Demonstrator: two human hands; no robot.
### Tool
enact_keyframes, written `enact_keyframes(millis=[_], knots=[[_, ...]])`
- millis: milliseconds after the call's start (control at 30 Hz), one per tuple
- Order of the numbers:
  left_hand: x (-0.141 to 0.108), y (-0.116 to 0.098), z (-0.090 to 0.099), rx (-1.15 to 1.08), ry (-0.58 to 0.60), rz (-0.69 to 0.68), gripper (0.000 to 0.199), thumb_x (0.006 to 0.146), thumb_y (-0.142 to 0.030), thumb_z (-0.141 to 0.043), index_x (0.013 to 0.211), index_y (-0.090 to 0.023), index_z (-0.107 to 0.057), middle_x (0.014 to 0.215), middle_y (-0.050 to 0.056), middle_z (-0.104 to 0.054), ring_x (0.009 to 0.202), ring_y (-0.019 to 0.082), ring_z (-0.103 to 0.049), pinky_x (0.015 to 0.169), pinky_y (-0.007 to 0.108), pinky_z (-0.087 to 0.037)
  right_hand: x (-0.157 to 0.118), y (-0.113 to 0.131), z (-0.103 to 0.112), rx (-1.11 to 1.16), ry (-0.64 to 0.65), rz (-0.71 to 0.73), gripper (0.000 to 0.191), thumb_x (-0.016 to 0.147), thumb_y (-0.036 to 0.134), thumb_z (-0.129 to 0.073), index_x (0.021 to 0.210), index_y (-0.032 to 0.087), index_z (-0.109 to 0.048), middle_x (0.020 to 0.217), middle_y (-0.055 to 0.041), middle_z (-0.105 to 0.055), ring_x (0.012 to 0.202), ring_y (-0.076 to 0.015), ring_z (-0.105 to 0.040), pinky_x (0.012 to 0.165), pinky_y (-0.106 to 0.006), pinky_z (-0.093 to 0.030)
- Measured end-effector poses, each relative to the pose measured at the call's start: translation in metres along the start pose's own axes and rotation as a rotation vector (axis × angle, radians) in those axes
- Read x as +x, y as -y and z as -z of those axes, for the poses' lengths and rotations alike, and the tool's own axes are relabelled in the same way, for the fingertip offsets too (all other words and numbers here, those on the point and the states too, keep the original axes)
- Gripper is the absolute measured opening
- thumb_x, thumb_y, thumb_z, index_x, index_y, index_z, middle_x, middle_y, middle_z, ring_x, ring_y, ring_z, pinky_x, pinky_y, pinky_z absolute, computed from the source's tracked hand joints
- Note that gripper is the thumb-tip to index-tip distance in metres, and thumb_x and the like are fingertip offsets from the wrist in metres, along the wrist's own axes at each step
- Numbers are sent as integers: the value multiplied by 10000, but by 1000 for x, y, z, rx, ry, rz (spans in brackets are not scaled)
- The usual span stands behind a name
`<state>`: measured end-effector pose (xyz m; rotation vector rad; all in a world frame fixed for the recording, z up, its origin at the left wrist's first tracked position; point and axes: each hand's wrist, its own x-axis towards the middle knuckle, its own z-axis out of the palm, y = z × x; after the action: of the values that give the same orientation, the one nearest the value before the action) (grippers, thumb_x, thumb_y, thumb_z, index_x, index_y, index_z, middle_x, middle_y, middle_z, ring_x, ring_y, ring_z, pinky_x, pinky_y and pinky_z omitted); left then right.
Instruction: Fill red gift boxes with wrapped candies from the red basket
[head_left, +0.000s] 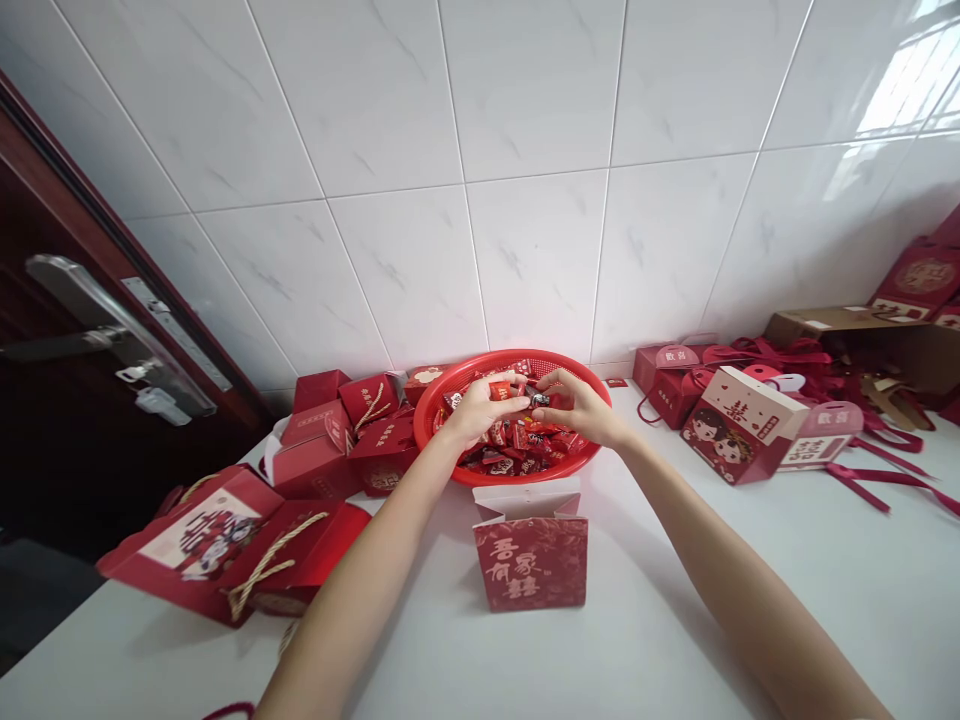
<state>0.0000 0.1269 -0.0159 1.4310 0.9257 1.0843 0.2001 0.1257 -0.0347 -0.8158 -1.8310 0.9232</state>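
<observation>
Both my hands are over a red plastic basket [429, 440] full of wrapped candies [517, 437]. My left hand [484, 410] is closed around several wrapped candies, with a red-orange wrapper [500, 391] showing at its fingers. Between the fingertips of my right hand [577, 408] is a dark-wrapped candy [536, 396], close to the left fingers. In front of the basket a small red gift box [534, 565] with pale characters stands upright on the white table, its top flaps raised. How full that box is cannot be seen.
Red gift boxes [311, 450] crowd the left side, some with rope handles [274, 565]. To the right are a box with cartoon figures [739, 425], dark red ribbons [885, 480] and a cardboard carton [840, 320]. A tiled wall [540, 260] rises behind; a door handle [112, 320] is at left.
</observation>
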Motion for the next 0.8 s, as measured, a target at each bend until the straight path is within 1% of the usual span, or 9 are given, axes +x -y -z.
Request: enact_keyframes(millis=[33, 100, 200, 267, 333, 500, 633, 733, 800], knots=[[0, 0, 0, 31, 8, -34, 482, 587, -277, -892, 1007, -143, -698, 954, 41, -718, 910, 201, -683, 879, 381, -573, 0, 0, 0, -4, -1, 1, 380, 733, 421, -771, 1013, 231, -598, 1159, -72, -643, 999, -228, -627, 806, -359, -553], [-1, 0, 0, 68, 14, -74, 500, 557, -314, -904, 984, -143, -708, 991, 55, -724, 936, 214, -681, 873, 370, -565, 1, 1, 1, 1, 39, -17, 369, 733, 400, -775, 1028, 216, -651, 1128, -75, -676, 1017, -244, -643, 847, -381, -560], [-2, 0, -1, 29, 25, -54, 550, 524, -331, -920, 993, -141, -705, 1007, 60, -725, 887, 200, -686, 824, 350, -571, 0, 3, 2, 104, 124, -87, 343, 725, 418, -781, 953, 177, -697, 965, -66, -711, 851, -232, -689, 758, -379, -591], [-2, -1, -1, -5, 40, -29, 575, 510, -320, -931, 1004, -138, -701, 992, 53, -722, 849, 185, -686, 792, 339, -576, 0, 4, 2, 181, 148, -123, 361, 705, 425, -802, 936, 167, -700, 929, -57, -715, 757, -215, -700, 690, -362, -600], [-3, -1, -1, -20, 47, -16, 591, 503, -310, -939, 1013, -137, -698, 946, 40, -719, 821, 178, -685, 769, 337, -581, -1, 6, 2, 213, 154, -133, 379, 685, 427, -823, 931, 166, -702, 909, -47, -720, 719, -205, -704, 676, -351, -602], [-3, -1, -2, -66, 22, -2, 553, 491, -299, -950, 957, -138, -700, 881, 28, -720, 812, 189, -693, 801, 369, -593, -1, 7, 4, 147, 178, -60, 392, 767, 478, -764, 984, 154, -729, 955, -73, -738, 814, -224, -698, 732, -351, -574], [-3, -3, -4, -106, 10, 64, 439, 594, -266, -906, 965, -150, -702, 962, 56, -724, 938, 225, -692, 859, 399, -596, 1, 3, 5, 59, 93, -17, 346, 783, 478, -751, 918, 161, -733, 950, -73, -732, 892, -234, -663, 807, -368, -536], [-1, -5, -3, -209, -38, 118, 294, 726, -256, -790, 987, -167, -689, 1001, 69, -721, 1001, 239, -691, 889, 420, -598, 2, -3, 5, 151, 3, -96, 330, 721, 448, -797, 881, 179, -693, 885, -46, -716, 830, -214, -662, 770, -362, -544], [1, -5, -1, -281, -25, 182, 293, 760, -213, -694, 1047, -163, -669, 951, 73, -724, 983, 242, -710, 910, 440, -592, 2, -5, 4, 256, -34, -167, 319, 686, 416, -814, 848, 193, -652, 822, -23, -705, 773, -198, -669, 751, -361, -554]])
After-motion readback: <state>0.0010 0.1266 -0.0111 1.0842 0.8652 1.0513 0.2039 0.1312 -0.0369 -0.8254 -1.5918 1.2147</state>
